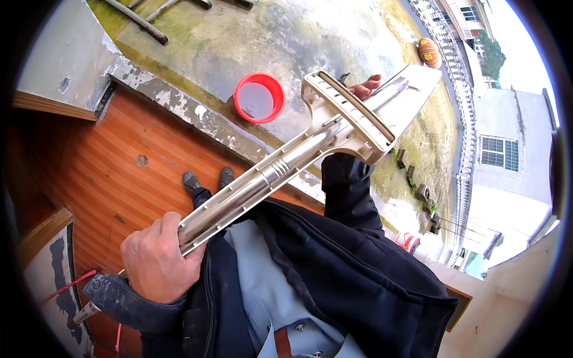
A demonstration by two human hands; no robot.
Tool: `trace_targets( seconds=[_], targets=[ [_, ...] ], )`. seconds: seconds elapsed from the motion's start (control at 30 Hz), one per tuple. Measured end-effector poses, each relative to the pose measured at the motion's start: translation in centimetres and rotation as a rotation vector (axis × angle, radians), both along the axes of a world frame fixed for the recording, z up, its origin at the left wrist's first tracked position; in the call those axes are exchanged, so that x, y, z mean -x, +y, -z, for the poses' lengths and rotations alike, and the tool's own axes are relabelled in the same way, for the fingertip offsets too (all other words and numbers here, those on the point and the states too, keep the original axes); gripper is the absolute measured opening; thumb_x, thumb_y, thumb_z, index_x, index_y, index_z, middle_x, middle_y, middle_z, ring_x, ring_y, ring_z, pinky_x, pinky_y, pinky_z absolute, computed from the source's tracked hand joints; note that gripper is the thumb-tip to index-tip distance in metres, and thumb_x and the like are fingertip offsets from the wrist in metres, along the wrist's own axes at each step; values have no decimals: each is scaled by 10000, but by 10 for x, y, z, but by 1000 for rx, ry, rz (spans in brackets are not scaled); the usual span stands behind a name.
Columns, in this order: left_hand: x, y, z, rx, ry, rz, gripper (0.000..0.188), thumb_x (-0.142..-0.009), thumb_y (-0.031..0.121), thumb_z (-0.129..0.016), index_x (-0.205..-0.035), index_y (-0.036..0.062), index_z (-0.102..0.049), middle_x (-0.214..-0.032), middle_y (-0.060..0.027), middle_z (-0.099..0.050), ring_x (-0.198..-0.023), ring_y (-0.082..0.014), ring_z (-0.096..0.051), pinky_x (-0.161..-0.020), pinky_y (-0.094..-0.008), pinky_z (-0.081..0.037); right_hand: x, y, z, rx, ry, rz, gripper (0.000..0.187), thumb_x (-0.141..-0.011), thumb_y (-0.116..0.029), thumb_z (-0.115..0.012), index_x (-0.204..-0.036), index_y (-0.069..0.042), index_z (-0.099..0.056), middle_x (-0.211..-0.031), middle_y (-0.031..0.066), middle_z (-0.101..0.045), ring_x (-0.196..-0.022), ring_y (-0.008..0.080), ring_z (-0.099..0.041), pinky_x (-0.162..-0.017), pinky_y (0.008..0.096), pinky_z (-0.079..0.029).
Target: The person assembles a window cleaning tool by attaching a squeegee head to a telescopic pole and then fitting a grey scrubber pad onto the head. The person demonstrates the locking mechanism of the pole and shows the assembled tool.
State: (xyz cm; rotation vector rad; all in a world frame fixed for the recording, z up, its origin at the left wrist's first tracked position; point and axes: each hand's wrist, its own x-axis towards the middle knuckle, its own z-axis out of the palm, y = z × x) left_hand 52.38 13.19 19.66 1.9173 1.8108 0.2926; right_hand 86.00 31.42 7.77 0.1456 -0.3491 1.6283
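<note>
A long off-white plastic and metal tool, in shape like a flat mop (262, 179), lies slanted across in front of me. Its shiny metal pole runs along a ribbed plastic channel and through a wide slotted head (349, 110). Beyond that head is a flat white plate (421, 83). My left hand (158, 259) is closed round the channel's near end. Past my left wrist the pole's tip (86, 313) sticks out. Behind the slotted head, my right hand (364, 88) supports the tool from the far side. Only some of its fingers show; the palm is hidden.
A red basin (258, 98) with water stands on the wet concrete beyond a peeling sill (179, 104). My shoes rest on the orange striped floor (131, 149). At the upper left lie wooden bars (140, 21). A balustrade (462, 119) and a round orange pot-like object (429, 52) stand further off.
</note>
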Motion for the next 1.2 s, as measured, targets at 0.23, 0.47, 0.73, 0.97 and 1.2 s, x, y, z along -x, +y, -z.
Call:
trace_targets(
  seconds=[0.23, 0.47, 0.73, 0.97, 1.2],
  targets=[
    [0, -9, 1, 74, 8, -3, 321, -716, 254, -786, -785, 54, -544, -612, -129, -592, -551, -334, -606, -507, -411, -459, 13, -8, -3, 23, -91, 134, 384, -996, -245, -500, -1333, -70, -445, -1225, 61, -597, -1118, 205, -549, -1063, 370, -375],
    [1, -10, 11, 27, 35, -18, 309, -696, 244, -769, -777, 65, -530, -628, -120, -594, -551, -333, -599, -508, -431, -457, 18, -3, -4, 46, -74, 115, 363, -995, -263, -499, -1308, -81, -481, -1231, 48, -586, -1132, 206, -545, -1067, 372, -364],
    [2, -8, 20, -65, 71, 41, 326, -707, 246, -796, -802, 54, -550, -612, -124, -582, -549, -323, -598, -510, -410, -452, 9, -9, -2, 201, 28, 138, 352, -978, -297, -529, -1270, -101, -540, -1269, 55, -579, -1141, 212, -541, -1098, 383, -348],
    [-1, -12, 35, -160, 99, 37, 277, -687, 190, -754, -812, 55, -547, -636, -112, -559, -549, -310, -572, -509, -419, -410, 0, -5, 11, 127, 35, 148, 342, -979, -273, -532, -1277, -105, -540, -1255, 76, -580, -1116, 224, -548, -1067, 372, -384],
    [-7, -22, 64, -85, -21, -52, 284, -688, 223, -767, -816, 68, -566, -628, -112, -583, -571, -326, -596, -528, -428, -445, -10, 0, 16, 126, 34, 68, 484, -892, -361, -643, -1280, -97, -524, -1232, 78, -584, -1070, 276, -563, -1024, 408, -439]
  ],
)
